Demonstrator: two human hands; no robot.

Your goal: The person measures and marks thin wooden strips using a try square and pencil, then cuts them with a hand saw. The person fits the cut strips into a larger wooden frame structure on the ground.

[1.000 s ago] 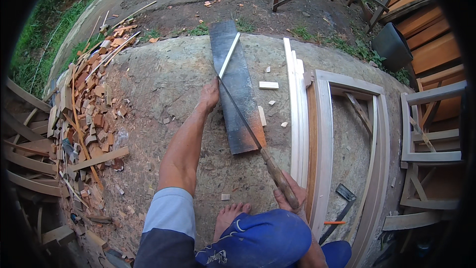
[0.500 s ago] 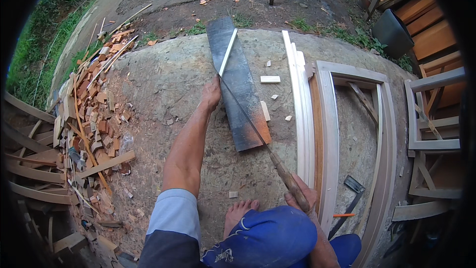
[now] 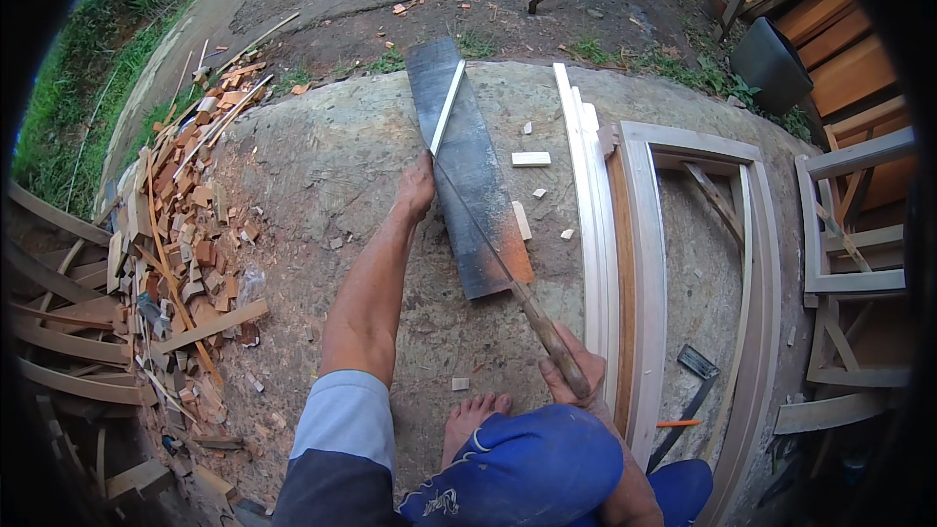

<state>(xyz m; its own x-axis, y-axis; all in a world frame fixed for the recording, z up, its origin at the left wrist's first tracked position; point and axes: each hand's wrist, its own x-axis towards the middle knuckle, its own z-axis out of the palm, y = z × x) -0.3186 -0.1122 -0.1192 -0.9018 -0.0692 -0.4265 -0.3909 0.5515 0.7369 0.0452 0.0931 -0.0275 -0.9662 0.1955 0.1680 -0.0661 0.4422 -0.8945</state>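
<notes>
The board point(image 3: 476, 181) is grey-black, speckled paler on its right, rusty orange at its near end; the strip point(image 3: 448, 105) on it is creamy white; the saw point(image 3: 545, 330) has a dark blade and mottled brown handle; the trousers point(image 3: 547, 468) are bright blue with a whitish emblem; left, offcuts point(image 3: 195, 259) mix orange-brown and tan; far left, grass point(image 3: 63, 78) shows green.

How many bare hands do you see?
2: the left hand at the thin, pale wooden strip's near end, the right hand around the brown wooden saw handle.

Head-high fisheye view (just one), downward over both hands point(image 3: 417, 187) point(image 3: 578, 368)
</notes>
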